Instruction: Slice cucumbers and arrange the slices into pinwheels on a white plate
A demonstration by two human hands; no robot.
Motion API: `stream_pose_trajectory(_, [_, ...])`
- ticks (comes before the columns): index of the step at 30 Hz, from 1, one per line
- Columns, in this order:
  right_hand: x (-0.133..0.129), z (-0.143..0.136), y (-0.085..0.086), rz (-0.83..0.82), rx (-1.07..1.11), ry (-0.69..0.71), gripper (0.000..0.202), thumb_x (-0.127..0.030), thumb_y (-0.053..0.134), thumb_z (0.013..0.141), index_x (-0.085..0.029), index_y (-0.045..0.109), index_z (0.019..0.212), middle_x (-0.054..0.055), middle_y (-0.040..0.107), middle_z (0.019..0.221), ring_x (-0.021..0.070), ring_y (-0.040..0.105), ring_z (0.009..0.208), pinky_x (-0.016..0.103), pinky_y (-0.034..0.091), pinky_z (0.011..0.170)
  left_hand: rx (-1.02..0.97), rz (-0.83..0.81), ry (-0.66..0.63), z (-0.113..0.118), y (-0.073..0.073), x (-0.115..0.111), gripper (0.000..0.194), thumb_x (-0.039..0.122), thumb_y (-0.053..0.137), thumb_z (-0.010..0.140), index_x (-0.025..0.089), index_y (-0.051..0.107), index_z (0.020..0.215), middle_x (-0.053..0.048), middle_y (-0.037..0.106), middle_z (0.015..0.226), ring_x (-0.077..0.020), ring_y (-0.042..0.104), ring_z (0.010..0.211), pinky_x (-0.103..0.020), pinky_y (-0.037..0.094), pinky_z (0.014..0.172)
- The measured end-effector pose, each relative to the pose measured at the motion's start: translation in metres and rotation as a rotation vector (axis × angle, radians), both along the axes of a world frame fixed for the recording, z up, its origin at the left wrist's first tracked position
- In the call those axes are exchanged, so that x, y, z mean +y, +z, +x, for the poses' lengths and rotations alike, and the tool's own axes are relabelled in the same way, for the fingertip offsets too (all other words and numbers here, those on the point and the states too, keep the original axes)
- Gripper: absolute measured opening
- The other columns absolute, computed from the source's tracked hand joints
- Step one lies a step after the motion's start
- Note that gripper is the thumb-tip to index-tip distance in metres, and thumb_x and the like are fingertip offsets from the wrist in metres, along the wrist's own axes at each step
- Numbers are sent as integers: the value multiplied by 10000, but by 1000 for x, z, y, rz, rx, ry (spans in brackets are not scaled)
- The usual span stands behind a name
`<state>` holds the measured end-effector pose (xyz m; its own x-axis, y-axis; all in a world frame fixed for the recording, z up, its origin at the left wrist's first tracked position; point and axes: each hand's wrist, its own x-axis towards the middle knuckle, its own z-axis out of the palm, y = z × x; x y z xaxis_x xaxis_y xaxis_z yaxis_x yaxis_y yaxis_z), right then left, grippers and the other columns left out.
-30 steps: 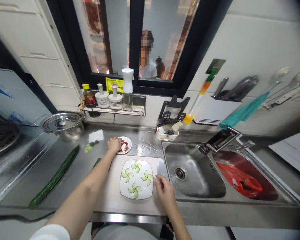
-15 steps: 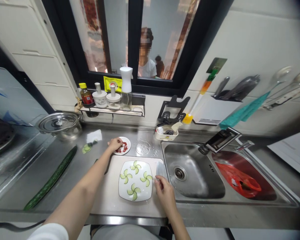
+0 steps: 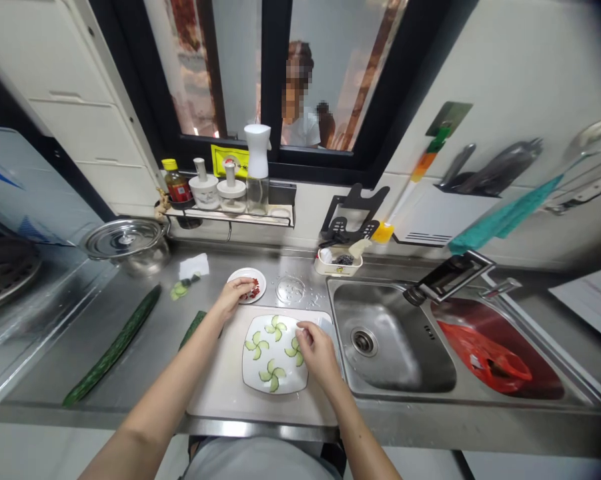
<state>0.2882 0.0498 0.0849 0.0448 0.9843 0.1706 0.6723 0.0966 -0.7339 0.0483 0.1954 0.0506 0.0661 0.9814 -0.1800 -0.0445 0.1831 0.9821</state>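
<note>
My left hand point(image 3: 231, 295) is over the near left edge of a small white dish point(image 3: 260, 275) with red pieces in it; its fingers are pressed together, and what they hold is too small to make out. Closed with thumb and fingertips near each other, my right hand point(image 3: 318, 348) hovers at the right rim of a square white plate point(image 3: 276, 346). Several pinwheels of green cucumber slices lie on that plate, the right one partly covered by my hand. Beneath it is a pale cutting board point(image 3: 220, 393). A knife blade point(image 3: 327, 326) shows at the board's right edge.
A long cucumber point(image 3: 115, 347) lies at left, another cucumber piece point(image 3: 194, 328) beside my left forearm. A lidded steel pot point(image 3: 130, 247) stands behind. At right is a sink point(image 3: 390, 340) with a faucet point(image 3: 445, 277). A person point(image 3: 300, 127) shows in the window glass.
My right hand has moved up and left, from near the knife to the plate's right rim. The left hand has shifted slightly on the dish. The whole view has shifted a little.
</note>
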Motion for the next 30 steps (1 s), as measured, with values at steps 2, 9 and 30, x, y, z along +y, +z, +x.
stream_pose_trajectory(2, [12,-9,9,33,12,38,275,-328,450,883,-187,667,974,66,686,894,175,608,793,273,471,718,-18,50,-48,5,15,-14,486,482,777,587,126,689,907,-114,720,932,-212,677,838,-325,523,765])
stream_pose_trajectory(9, [41,-31,42,191,-8,202,213,-287,476,895,-200,667,932,55,651,887,176,576,852,292,443,792,303,390,-165,16,60,-55,323,386,702,725,168,681,963,-49,710,854,-170,646,791,-301,505,785])
stream_pose_trajectory(30, [49,-29,29,191,-135,280,146,-227,499,902,-210,637,859,43,594,899,193,511,905,305,394,816,443,459,-278,20,57,-69,372,331,666,762,197,646,1108,-31,699,889,-168,627,824,-276,484,786])
